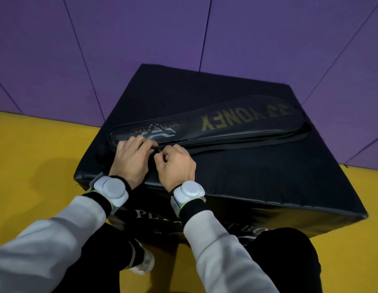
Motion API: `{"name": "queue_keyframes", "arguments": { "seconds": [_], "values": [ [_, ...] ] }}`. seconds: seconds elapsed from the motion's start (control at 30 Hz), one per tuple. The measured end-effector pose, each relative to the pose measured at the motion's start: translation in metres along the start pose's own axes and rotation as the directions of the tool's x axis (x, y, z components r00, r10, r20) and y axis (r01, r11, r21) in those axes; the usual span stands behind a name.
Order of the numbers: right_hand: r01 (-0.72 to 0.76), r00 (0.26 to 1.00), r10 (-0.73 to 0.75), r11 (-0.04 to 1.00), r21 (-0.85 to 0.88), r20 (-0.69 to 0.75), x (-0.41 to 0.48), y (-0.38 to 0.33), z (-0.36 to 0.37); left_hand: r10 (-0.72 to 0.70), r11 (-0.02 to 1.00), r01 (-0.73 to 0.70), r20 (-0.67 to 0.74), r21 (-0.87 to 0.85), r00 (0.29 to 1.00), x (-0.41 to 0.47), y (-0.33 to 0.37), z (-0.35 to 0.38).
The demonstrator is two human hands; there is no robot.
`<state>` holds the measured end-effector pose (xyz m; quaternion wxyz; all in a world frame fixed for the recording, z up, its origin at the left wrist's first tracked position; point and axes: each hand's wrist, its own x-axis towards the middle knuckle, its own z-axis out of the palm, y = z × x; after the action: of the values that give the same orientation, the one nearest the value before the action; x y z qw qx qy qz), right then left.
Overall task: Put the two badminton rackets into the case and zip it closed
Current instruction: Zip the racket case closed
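Observation:
A black racket case (215, 123) with gold lettering lies flat across the top of a black padded box (247, 176), its wide end to the right and narrow end to the left. My left hand (131, 159) presses down on the narrow end of the case, fingers over its near edge. My right hand (175, 163) is beside it, thumb and fingers pinched at the zipper on the case's near edge. The zipper pull itself is hidden by my fingers. No rackets are visible; the inside of the case is hidden.
A black strap (257, 142) runs along the near side of the case. The box stands on a yellow floor mat (35, 155), with purple padded wall panels (183, 34) behind. My knees and a shoe (143, 263) are close under the box's front.

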<state>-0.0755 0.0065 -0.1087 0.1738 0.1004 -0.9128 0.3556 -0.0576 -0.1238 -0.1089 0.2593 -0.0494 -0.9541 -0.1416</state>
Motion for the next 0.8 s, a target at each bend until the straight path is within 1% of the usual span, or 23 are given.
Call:
{"name": "queue_keyframes", "arguments": {
  "seconds": [0.2,0.43,0.57,0.7,0.8],
  "values": [
    [-0.044,0.998,0.044,0.999,0.009,-0.047,0.000,-0.002,-0.004,0.007,1.000,-0.007,-0.004,-0.006,1.000,0.002,-0.006,-0.004],
    [-0.063,0.997,0.064,0.998,0.022,-0.031,0.001,-0.003,-0.006,0.043,0.999,-0.043,-0.060,0.015,0.997,-0.003,-0.035,-0.011],
    [-0.109,0.993,0.110,0.994,0.026,-0.034,0.002,-0.001,-0.005,-0.008,1.000,0.009,-0.008,0.030,1.000,-0.002,-0.048,-0.016],
    [-0.202,0.968,0.208,0.978,0.057,-0.141,0.002,-0.003,-0.006,-0.097,0.994,0.095,0.034,0.058,0.995,0.001,-0.056,-0.023],
    [-0.203,0.964,0.211,0.977,0.061,-0.161,0.002,-0.004,-0.006,-0.131,0.989,0.128,0.031,0.077,0.991,-0.001,-0.052,-0.025]
  ]
}}
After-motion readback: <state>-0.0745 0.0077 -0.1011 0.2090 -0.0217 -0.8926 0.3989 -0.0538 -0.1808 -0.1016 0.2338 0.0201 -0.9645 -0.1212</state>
